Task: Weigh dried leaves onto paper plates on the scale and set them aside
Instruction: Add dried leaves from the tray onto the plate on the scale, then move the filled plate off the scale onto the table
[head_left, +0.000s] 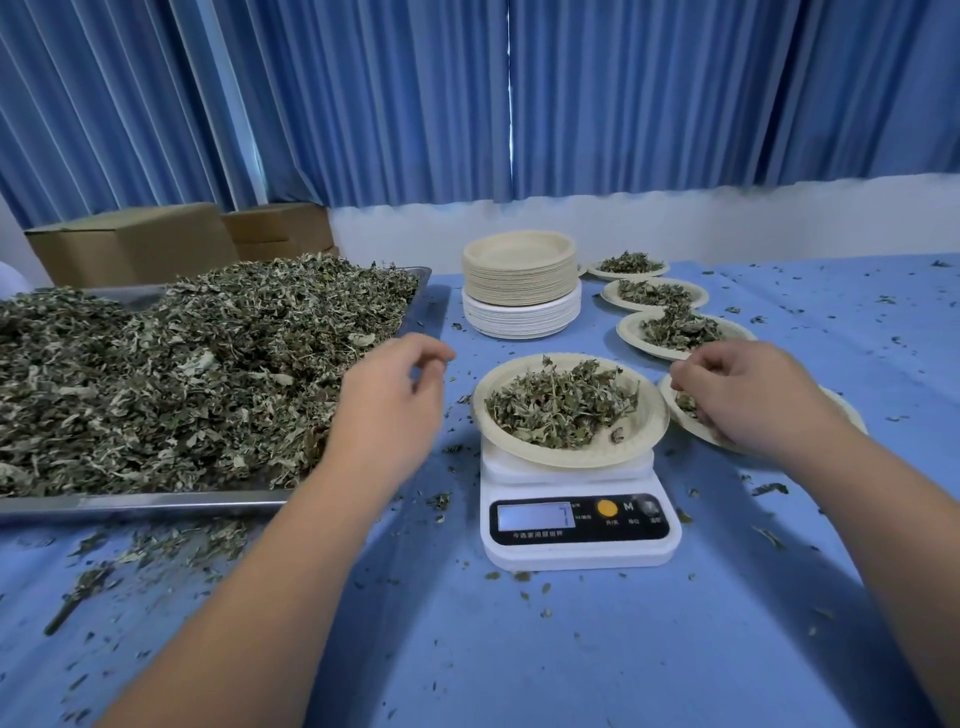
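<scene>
While one plate (644, 431) of leaves (561, 405) sits on the scale (576, 525), the left hand (389, 400) hovers beside one heaped tray (156, 501), fingers loosely curled, empty. The right hand (748, 395) curls into the nearest of four side plates (670, 410); its grip is unclear. One plate stack (519, 286) stands behind.

Two cardboard boxes (130, 241) sit at far left beneath pleated blue curtains (675, 93), beyond the blue tablecloth (519, 649)

I've got one white digital scale (579, 530) near centre, one steel tray (145, 503) of dried leaves (171, 374) left, one stack of empty paper plates (519, 283) farther back, five leaf-filled beige paper plates (649, 431) centre and right, and two brown cardboard boxes (130, 244) far left.
</scene>
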